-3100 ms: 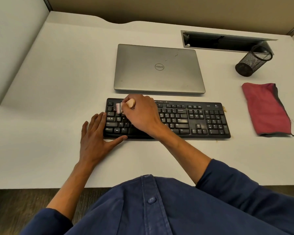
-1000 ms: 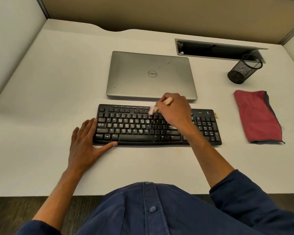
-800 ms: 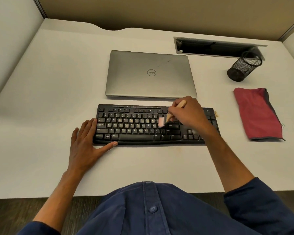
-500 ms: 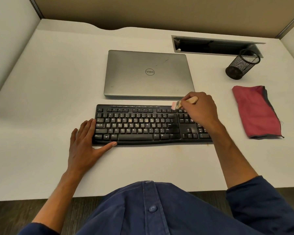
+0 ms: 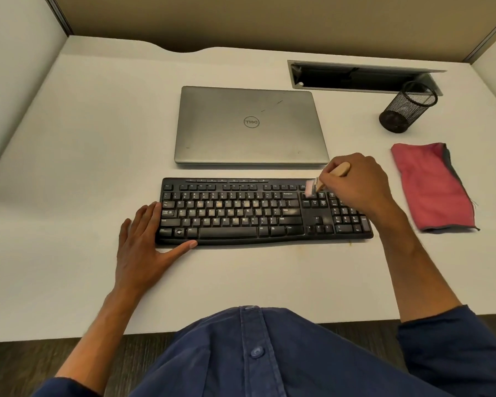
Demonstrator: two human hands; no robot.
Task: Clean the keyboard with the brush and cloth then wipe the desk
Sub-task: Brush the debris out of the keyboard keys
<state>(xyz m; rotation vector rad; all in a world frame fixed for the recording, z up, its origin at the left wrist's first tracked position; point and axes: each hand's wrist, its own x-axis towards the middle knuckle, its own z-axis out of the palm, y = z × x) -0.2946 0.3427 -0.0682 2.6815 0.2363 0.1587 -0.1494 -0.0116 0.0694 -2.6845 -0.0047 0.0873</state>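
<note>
Right hand [image 5: 355, 184] grip pinches the light brush [image 5: 324, 180] by its stiff wooden handle, soft bristles flicking keyboard [image 5: 241, 213] keys right of centre frame; left hand [image 5: 146, 247] flat.

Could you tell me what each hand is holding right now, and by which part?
The right hand grips the brush by its wooden handle. The left hand holds nothing, resting flat against the keyboard.
</note>
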